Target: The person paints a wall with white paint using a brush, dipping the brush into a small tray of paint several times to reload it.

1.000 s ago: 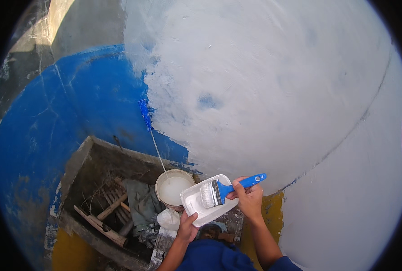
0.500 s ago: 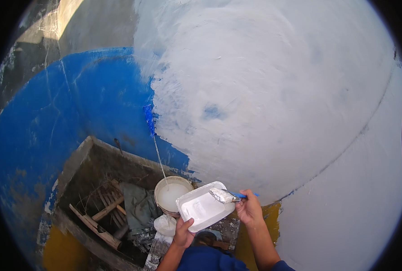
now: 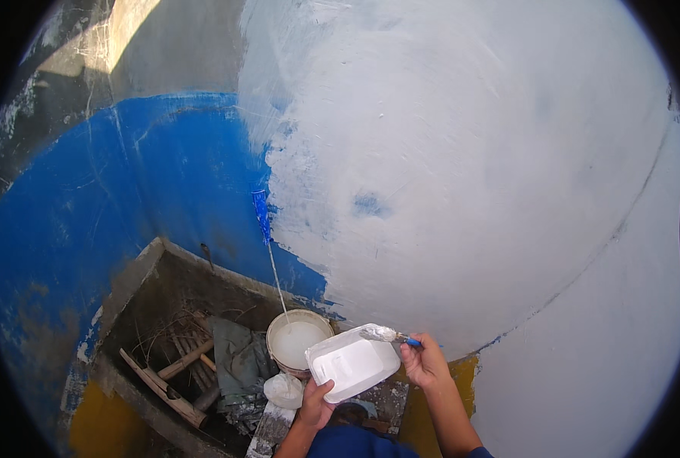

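Note:
My left hand (image 3: 315, 404) is closed on the near left edge of a shallow white plastic tray (image 3: 367, 372) with white paint inside. A paintbrush (image 3: 381, 333) with a blue handle is gripped in my right hand (image 3: 428, 362). Its paint-coated bristles point left, over the tray's far rim; whether they touch it I cannot tell. Just beyond the tray stands a round bucket (image 3: 271, 355) of whitish liquid. From the bucket a thin rod with a blue handle (image 3: 262, 217) leans up against the wall.
Ahead, the curved wall is coated white (image 3: 470, 198) on the right and blue (image 3: 180, 160) on the left. A concrete trough (image 3: 148, 263) at lower left holds wood pieces (image 3: 157, 385) and a grey-green cloth (image 3: 237, 355). A small white container (image 3: 284, 390) sits by the bucket.
The brush has turned more edge-on and moved toward the tray's far rim. The tray's tilt has changed slightly. The whole view has shifted, so the wall and bucket appear lower.

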Motion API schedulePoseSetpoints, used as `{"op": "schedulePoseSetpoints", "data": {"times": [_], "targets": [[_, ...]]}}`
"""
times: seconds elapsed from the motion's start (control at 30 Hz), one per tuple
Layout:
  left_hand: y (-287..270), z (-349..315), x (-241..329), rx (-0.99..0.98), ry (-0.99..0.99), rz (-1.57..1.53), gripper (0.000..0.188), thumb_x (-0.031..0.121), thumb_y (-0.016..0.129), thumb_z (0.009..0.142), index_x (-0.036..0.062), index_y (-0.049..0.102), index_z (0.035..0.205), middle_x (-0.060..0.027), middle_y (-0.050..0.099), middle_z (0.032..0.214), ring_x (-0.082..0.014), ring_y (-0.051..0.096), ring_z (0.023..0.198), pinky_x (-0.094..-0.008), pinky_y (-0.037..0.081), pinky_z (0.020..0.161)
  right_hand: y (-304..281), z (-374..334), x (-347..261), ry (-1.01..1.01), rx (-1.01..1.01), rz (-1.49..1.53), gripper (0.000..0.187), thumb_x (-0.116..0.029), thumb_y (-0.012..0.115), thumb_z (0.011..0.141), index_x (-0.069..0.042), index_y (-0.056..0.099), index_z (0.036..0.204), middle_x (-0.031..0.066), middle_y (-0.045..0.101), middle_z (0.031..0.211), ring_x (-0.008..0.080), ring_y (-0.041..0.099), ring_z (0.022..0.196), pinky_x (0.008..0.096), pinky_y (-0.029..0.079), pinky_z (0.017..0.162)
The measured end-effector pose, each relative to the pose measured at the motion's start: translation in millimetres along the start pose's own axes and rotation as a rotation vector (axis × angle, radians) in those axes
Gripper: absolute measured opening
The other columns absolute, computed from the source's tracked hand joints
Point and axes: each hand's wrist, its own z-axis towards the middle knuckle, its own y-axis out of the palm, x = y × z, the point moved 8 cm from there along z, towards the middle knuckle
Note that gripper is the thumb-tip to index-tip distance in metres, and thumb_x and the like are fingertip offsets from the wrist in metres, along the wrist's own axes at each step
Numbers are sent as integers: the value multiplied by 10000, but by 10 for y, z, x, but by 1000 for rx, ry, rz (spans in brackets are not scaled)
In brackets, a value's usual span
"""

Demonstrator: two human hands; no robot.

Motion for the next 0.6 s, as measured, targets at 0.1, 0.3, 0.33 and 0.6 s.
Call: {"op": "schedulePoseSetpoints", "data": {"times": [0.1,0.3,0.33,0.6], "targets": [[-69,44,-34,-8,7,43,618,108,544,893,-7,246,1421,-182,437,1373,-324,479,1250,-455,435,1022,348,-204,-352,-201,-131,-104,134,-125,545,891,-3,497,916,156,617,762,234,645,616,301,571,536],[-456,99,-65,109,107,23,469,89,563,903,-21,420,1335,-139,555,1271,-268,551,1169,-413,481,974,2228,-1108,-1285,-712,-463,-331,262,-182,555,935,49,522,1053,175,627,904,247,671,767,296,581,669],[-438,97,-25,104,129,14,470,88,562,902,-22,418,1336,-140,554,1272,-272,545,1176,-421,480,976,2631,-1427,-1479,-915,-536,-425,313,-200,563,938,71,525,1090,175,623,933,248,678,800,295,582,686],[-529,77,70,131,171,-46,468,60,541,895,-37,417,1335,-144,549,1279,-271,537,1184,-404,457,999,5015,-2920,-1246,-3185,-103,-1003,106,-64,641,821,-41,608,919,91,640,806,214,657,635,307,536,485]]}}
